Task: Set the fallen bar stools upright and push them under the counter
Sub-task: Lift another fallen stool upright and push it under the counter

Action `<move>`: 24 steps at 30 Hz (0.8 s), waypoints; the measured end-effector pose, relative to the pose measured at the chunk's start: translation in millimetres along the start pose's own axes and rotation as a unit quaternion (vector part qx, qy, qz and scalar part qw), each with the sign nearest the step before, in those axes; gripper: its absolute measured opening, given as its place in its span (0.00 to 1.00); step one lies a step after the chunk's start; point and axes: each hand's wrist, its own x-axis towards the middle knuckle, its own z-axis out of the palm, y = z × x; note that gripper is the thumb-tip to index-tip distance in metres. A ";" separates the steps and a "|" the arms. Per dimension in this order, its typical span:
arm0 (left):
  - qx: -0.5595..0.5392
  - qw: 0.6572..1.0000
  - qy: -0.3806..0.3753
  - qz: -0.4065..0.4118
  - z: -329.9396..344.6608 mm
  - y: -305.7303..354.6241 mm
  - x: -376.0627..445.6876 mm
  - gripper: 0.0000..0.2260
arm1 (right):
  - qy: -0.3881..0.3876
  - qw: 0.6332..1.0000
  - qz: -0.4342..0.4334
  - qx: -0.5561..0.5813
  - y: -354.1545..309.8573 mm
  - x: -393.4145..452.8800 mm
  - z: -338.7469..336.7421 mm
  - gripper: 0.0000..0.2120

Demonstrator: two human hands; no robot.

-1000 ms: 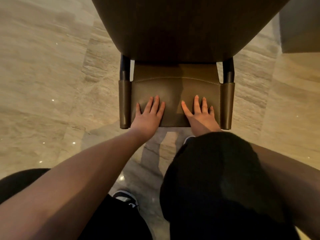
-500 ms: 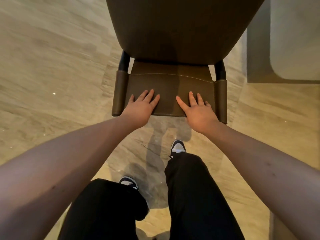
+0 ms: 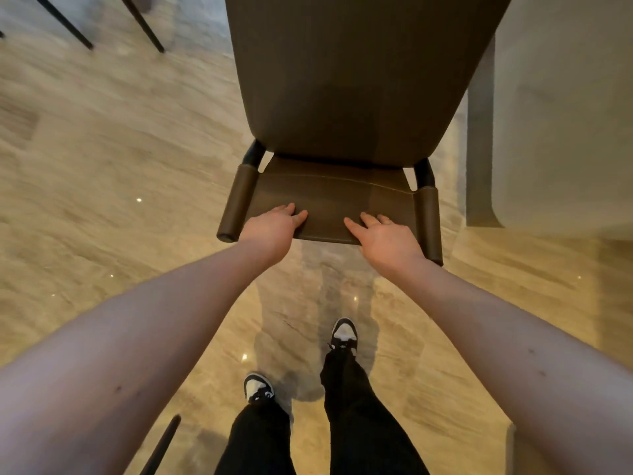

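A brown leather bar stool (image 3: pixel 346 84) stands upright in front of me, its wide seat at the top of the view and its low backrest (image 3: pixel 329 200) nearest me between two padded posts. My left hand (image 3: pixel 270 228) lies on the left half of the backrest, fingers curled over its edge. On the right half, my right hand (image 3: pixel 387 241) does the same with its fingers spread. The pale counter (image 3: pixel 565 114) rises at the right, close beside the seat.
Thin dark legs of another stool (image 3: pixel 144 25) show at the top left. A further dark leg (image 3: pixel 161 447) pokes in at the bottom left. My two feet in black-and-white shoes (image 3: pixel 344 334) stand on the glossy beige marble floor (image 3: pixel 102 166).
The stool has slid forward with both hands on its backrest. My raised knee has come down, and I have stepped after it. More of the counter now shows at the right.
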 end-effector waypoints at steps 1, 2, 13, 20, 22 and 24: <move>0.003 1.000 0.000 -0.001 -14.1 -0.1 -0.6 0.40 | 0.001 1.000 0.003 0.005 3.2 0.0 -12.2 0.33; 0.003 1.000 -0.002 -0.002 -28.5 -0.3 -0.1 0.40 | 0.001 1.000 0.007 0.009 5.8 1.3 -25.4 0.33; 0.021 0.999 -0.012 0.025 -157.0 -21.3 7.3 0.35 | 0.003 1.000 -0.011 0.009 33.6 2.1 -155.7 0.35; 0.030 0.994 0.033 0.103 -244.0 -42.7 29.1 0.28 | 0.039 0.999 0.019 0.032 61.1 15.7 -237.8 0.32; 0.029 0.992 0.049 0.112 -270.8 -48.4 36.6 0.26 | 0.052 0.996 0.044 0.054 67.8 25.0 -260.5 0.32; 0.022 0.990 0.066 0.123 -296.8 -54.6 44.4 0.25 | 0.065 0.995 0.051 0.063 75.7 34.1 -282.9 0.31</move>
